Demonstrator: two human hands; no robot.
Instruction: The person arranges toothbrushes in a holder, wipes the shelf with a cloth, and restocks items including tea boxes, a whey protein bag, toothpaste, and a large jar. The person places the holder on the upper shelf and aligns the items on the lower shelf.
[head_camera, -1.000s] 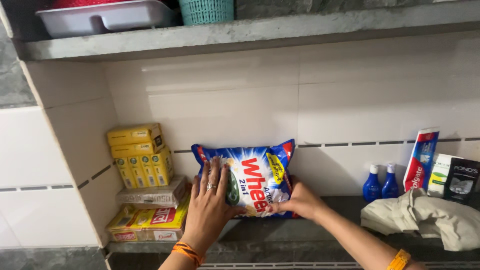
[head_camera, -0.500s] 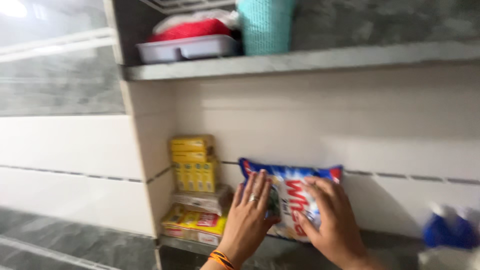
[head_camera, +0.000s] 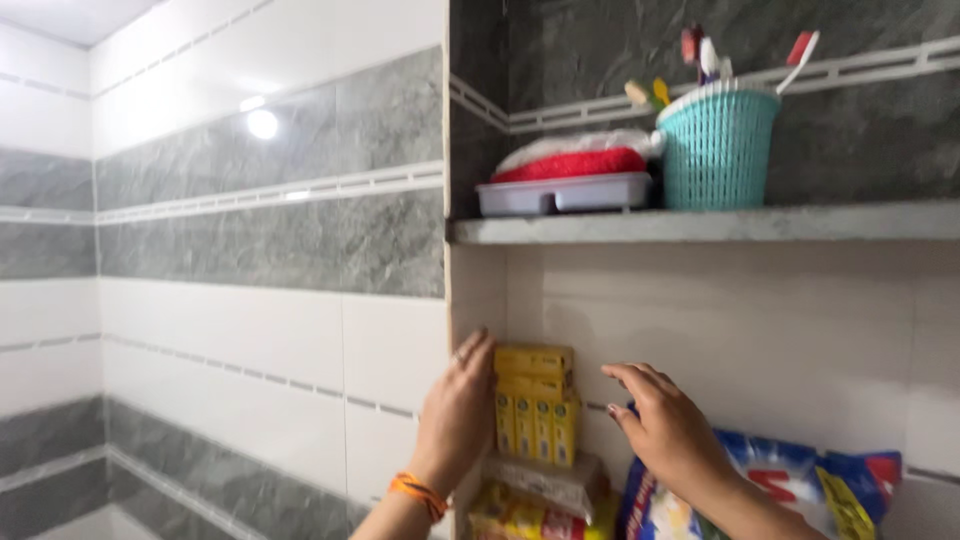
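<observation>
- Left hand (head_camera: 458, 410): lower centre of frame, fingers straight and together, palm against the left side of the stack of yellow boxes (head_camera: 536, 412). Open, flat, not wrapped around anything. Orange thread band on the wrist.
- Right hand (head_camera: 668, 425): lower centre-right, fingers spread and slightly curled, just right of the yellow boxes and over the top-left corner of the blue detergent bag (head_camera: 790, 495). Open; can't tell if the fingertips touch the boxes or the bag.
- Yellow boxes: in the left corner of the lower niche, between the two hands. One box lies flat on top of a row of upright ones.
- Under the boxes: a clear-wrapped pack (head_camera: 545, 482), then yellow-and-red packets (head_camera: 525, 520) at the bottom edge of frame.
- Detergent bag: bottom right, standing against the white tiled back wall, partly cut off by the frame.
- Upper shelf (head_camera: 700, 226), grey stone, right half of frame: grey tray (head_camera: 565, 193) with a red item under white wrap, teal basket (head_camera: 716, 147) just beside it holding toothbrushes.
- Left half of frame: wall in grey and white tile bands.
</observation>
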